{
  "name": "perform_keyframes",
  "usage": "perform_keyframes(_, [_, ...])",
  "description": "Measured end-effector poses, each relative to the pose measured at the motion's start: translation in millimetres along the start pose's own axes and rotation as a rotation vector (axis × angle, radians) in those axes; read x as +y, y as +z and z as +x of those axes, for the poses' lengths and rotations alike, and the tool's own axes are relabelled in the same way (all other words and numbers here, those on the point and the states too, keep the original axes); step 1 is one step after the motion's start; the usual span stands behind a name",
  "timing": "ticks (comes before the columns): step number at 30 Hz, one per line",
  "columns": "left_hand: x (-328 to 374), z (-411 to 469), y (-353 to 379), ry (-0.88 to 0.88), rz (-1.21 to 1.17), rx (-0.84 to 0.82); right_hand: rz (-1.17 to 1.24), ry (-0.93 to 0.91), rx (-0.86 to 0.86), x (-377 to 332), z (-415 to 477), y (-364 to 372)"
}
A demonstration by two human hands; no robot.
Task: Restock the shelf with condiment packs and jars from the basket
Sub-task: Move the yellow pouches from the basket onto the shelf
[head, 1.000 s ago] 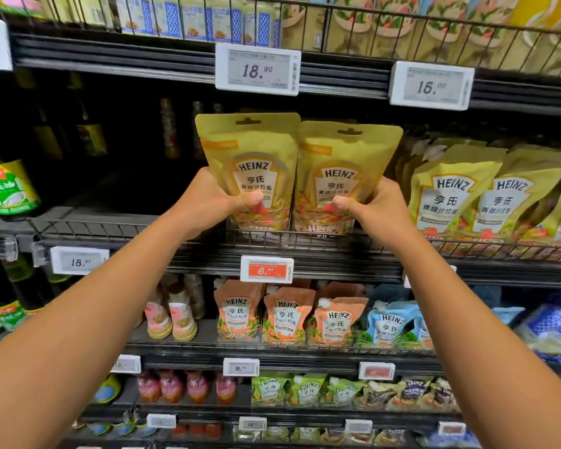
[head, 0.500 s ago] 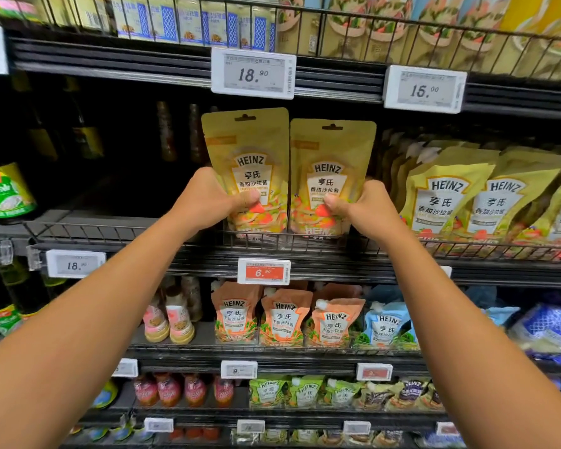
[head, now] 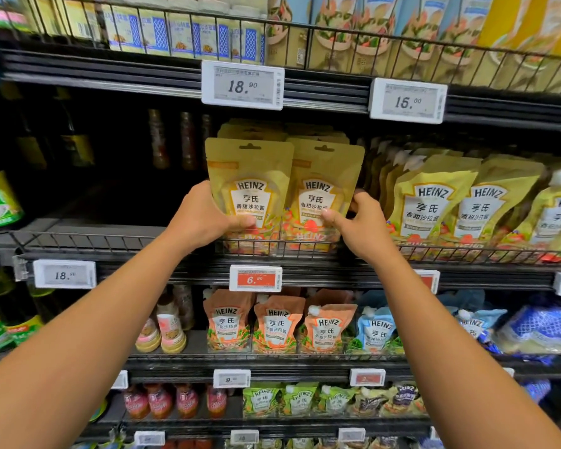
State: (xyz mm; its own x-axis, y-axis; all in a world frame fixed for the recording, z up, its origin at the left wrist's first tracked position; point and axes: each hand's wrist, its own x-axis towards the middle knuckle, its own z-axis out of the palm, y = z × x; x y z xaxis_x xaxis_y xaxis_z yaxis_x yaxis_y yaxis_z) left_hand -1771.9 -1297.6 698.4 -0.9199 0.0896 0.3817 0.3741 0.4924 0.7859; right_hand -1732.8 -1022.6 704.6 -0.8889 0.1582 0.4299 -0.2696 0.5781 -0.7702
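Observation:
Two yellow Heinz salad-dressing pouches stand upright side by side behind the wire rail of the middle shelf (head: pixel 175 244). My left hand (head: pixel 201 218) grips the left pouch (head: pixel 250 183) at its lower left, thumb on its front. My right hand (head: pixel 360 225) grips the right pouch (head: pixel 324 183) at its lower right, thumb on its front. More pouches of the same kind stand stacked right behind these two. The basket is out of sight.
To the right stand rows of yellow spouted Heinz pouches (head: pixel 431 202). Left of the held pouches the shelf is dark, with bottles (head: pixel 157 137) at the back. Orange and blue Heinz pouches (head: pixel 279 322) fill the shelf below. Price tags (head: pixel 242 84) hang above.
Both pouches have moved back and down behind the wire rail, close in front of the pouches stacked there. My hands have gone deeper into the shelf with them.

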Motion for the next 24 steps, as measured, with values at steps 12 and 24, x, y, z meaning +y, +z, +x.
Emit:
perform_keyframes(12, [2, -4, -2, -0.075, -0.101, 0.104, 0.009, 0.01, -0.062, -1, 3, -2])
perform_keyframes(24, [5, -10, 1, -0.054, -0.004, 0.116, -0.044, 0.054, 0.142, 2, -18, -3])
